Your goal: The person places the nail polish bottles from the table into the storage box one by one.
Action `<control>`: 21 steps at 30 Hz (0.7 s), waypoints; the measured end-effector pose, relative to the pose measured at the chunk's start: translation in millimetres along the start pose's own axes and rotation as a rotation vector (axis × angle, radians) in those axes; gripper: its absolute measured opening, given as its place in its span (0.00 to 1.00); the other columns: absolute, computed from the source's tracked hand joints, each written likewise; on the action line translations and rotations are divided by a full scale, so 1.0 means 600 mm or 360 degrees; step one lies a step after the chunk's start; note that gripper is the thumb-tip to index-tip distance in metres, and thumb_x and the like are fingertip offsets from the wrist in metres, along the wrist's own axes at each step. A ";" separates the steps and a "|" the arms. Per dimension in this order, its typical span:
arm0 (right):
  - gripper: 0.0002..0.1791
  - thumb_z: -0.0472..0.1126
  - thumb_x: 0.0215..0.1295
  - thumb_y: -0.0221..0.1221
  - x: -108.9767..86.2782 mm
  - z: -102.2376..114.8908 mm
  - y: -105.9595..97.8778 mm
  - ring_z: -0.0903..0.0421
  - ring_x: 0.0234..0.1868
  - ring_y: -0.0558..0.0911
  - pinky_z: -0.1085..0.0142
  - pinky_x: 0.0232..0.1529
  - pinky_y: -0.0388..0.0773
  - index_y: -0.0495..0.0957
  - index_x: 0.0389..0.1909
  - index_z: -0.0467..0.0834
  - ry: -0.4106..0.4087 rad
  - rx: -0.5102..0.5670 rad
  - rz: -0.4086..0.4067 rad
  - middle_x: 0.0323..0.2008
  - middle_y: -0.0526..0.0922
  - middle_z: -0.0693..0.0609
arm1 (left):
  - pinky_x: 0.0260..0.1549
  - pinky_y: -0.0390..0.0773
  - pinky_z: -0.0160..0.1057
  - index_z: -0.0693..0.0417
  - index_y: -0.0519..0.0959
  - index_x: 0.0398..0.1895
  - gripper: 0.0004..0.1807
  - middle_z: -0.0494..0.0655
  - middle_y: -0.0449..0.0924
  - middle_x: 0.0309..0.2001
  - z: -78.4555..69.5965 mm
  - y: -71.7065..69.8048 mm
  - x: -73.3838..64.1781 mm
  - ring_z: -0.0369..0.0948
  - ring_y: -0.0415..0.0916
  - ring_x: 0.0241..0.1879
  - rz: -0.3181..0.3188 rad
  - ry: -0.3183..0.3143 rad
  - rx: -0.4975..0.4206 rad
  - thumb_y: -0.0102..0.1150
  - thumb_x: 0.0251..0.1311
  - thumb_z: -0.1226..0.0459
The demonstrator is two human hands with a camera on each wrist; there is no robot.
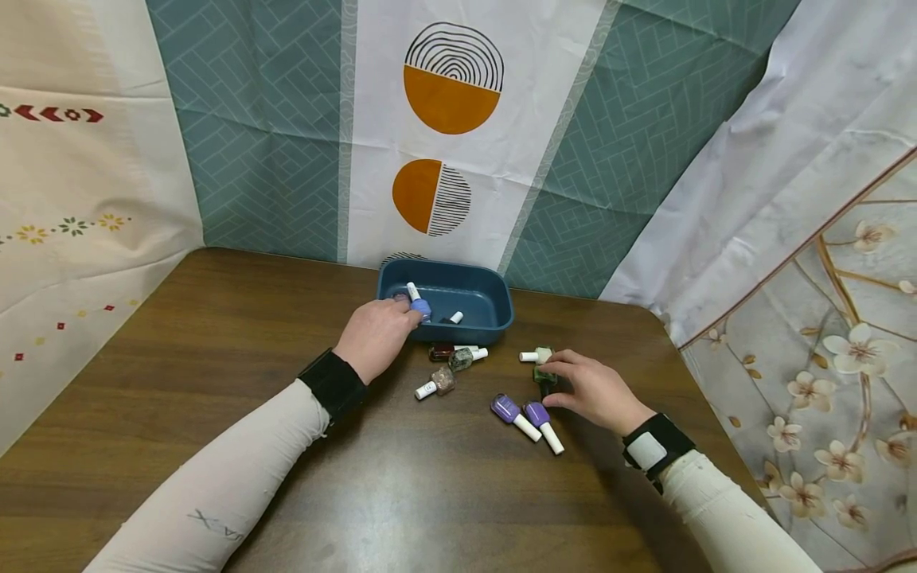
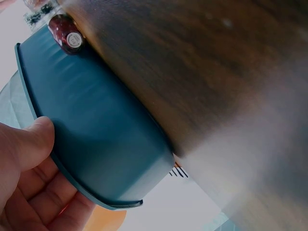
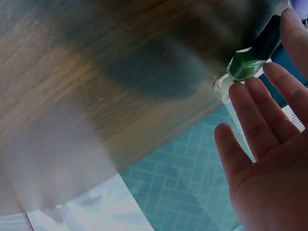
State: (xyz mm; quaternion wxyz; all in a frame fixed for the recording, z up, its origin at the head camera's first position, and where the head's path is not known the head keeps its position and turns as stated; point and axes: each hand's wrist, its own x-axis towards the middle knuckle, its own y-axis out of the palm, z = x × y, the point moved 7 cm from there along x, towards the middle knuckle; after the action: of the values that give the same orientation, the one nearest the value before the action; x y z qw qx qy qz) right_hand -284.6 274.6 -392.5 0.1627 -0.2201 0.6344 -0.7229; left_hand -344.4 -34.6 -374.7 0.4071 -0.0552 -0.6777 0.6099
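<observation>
The left hand (image 1: 374, 337) is gripping the blue bin (image 1: 466, 280) by its rim; the right hand (image 1: 593, 390), fingers loosely parted, is hovering beside the green bottle (image 3: 244, 66).

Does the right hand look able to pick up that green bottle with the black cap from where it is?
Very likely yes: the right hand is right by the green bottle, fingers and thumb spread around it, with nothing visible in between. The pale bottle close beyond doesn't seem to block it.

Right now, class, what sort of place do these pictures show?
Probably a makeshift indoor workspace: a brown table, patterned cloths hanging behind it, and small bottles, apparently nail polish, lying on top.
</observation>
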 end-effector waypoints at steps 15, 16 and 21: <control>0.31 0.53 0.56 0.77 0.001 -0.002 0.006 0.50 0.56 0.84 0.50 0.54 0.82 0.84 0.59 0.46 0.0043 0.0001 0.0027 0.57 0.82 0.49 | 0.41 0.85 0.45 0.55 0.88 0.46 0.11 0.51 0.88 0.39 0.000 0.000 -0.002 0.46 0.84 0.37 -0.0015 0.0002 0.0002 0.72 0.61 0.72; 0.31 0.53 0.56 0.77 0.002 -0.003 0.006 0.49 0.57 0.84 0.49 0.55 0.82 0.84 0.60 0.46 0.0048 0.0002 0.0032 0.58 0.82 0.48 | 0.41 0.85 0.45 0.55 0.88 0.46 0.11 0.51 0.88 0.39 0.000 -0.001 -0.002 0.46 0.84 0.37 -0.0016 0.0002 0.0003 0.72 0.61 0.72; 0.32 0.53 0.58 0.76 0.003 -0.004 0.006 0.47 0.59 0.83 0.47 0.57 0.81 0.83 0.62 0.45 0.0063 0.0006 0.0049 0.59 0.83 0.47 | 0.40 0.85 0.45 0.55 0.88 0.46 0.11 0.51 0.88 0.39 0.000 0.001 -0.001 0.46 0.84 0.36 -0.0026 0.0004 0.0007 0.72 0.61 0.71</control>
State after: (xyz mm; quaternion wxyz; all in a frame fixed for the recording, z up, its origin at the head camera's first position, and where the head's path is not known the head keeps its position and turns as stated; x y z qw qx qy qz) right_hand -287.3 275.1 -396.0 0.1615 -0.1956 0.6394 -0.7258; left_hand -343.9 -34.7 -375.3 0.4131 -0.0495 -0.6762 0.6080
